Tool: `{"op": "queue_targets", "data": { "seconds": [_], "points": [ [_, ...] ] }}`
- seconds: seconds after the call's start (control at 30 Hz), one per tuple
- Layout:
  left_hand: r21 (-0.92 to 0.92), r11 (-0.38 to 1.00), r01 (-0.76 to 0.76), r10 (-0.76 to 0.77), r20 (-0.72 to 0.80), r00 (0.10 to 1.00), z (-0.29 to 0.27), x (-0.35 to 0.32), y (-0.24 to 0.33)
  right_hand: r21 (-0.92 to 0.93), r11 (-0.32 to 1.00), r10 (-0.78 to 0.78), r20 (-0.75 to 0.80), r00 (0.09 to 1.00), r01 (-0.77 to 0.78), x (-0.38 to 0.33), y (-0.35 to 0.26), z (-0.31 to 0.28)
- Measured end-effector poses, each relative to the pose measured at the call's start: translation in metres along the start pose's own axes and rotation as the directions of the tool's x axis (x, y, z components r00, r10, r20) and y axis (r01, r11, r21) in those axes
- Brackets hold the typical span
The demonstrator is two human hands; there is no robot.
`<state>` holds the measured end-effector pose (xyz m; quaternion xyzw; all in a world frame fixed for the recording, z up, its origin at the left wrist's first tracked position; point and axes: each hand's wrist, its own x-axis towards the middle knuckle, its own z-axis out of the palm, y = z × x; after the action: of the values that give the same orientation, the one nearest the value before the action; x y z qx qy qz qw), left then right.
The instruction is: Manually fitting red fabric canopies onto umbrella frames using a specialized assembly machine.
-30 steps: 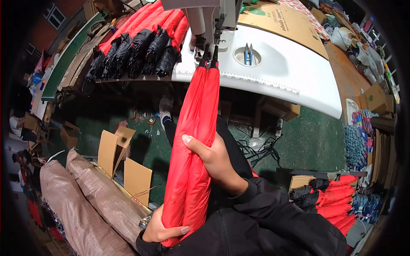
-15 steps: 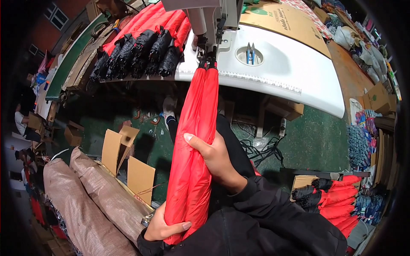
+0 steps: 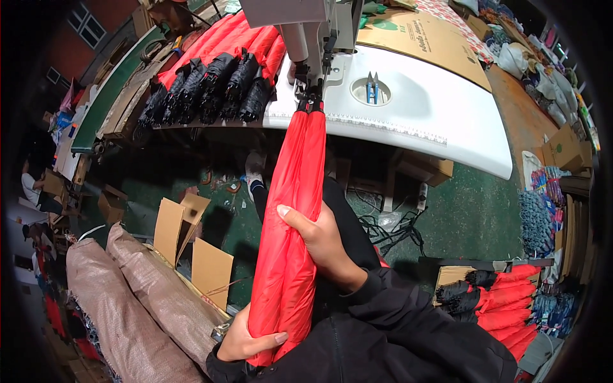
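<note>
Two folded red umbrellas [image 3: 287, 249] lie side by side, slanting away from my lap. Their narrow black far ends reach under the head of a sewing machine [image 3: 305, 51]. My right hand [image 3: 322, 242] is closed round the middle of the pair, its thumb on top and its other fingers hidden beneath. At the wide near end, my left hand [image 3: 249, 338] grips the umbrellas from below, with the thumb over the red cloth. Blue-handled thread snips [image 3: 372, 88] rest in a round recess of the white machine table [image 3: 440, 124].
More red umbrellas with black ends [image 3: 220, 76] are heaped left of the machine; another stack [image 3: 507, 297] lies at lower right. Flat cardboard [image 3: 424, 41] covers the table's back. Long woven sacks [image 3: 128, 313] and an open carton [image 3: 211, 265] are at left. Cables [image 3: 402, 233] lie on the floor.
The machine and table sit slightly lower in the picture. Both hands keep their hold on the umbrellas, whose far ends stay under the machine head.
</note>
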<state>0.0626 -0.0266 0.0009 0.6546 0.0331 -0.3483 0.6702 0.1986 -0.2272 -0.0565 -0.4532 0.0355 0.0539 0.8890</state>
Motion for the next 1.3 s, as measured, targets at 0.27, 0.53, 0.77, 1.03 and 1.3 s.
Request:
{"op": "queue_targets", "data": {
  "seconds": [0.27, 0.53, 0.77, 1.03, 1.3],
  "points": [
    [0.04, 0.997, 0.062, -0.063, 0.03, 0.998, -0.007, -0.033, -0.031, -0.001, 1.0, -0.022, -0.048, 0.999, 0.022, -0.044, 0.021, 0.025],
    [0.138, 0.99, 0.009, 0.039, -0.345, 0.938, 0.001, -0.072, -0.075, -0.003, 0.991, 0.135, 0.077, 0.988, -0.135, -0.044, 0.054, 0.046],
    [0.615, 0.777, 0.137, 0.339, -0.591, 0.732, 0.043, -0.044, -0.024, 0.191, 0.979, 0.055, 0.115, 0.992, -0.076, 0.017, 0.032, 0.076],
    [0.706, 0.708, 0.005, 0.657, -0.661, 0.362, 0.004, 0.024, -0.06, 0.034, 0.996, -0.084, 0.499, 0.862, 0.077, 0.029, 0.007, 0.103],
    [0.765, 0.64, -0.077, 0.759, -0.612, 0.225, -0.065, 0.055, 0.025, -0.249, 0.901, 0.4, 0.167, 0.901, -0.354, 0.009, 0.138, -0.058]
  ]
}}
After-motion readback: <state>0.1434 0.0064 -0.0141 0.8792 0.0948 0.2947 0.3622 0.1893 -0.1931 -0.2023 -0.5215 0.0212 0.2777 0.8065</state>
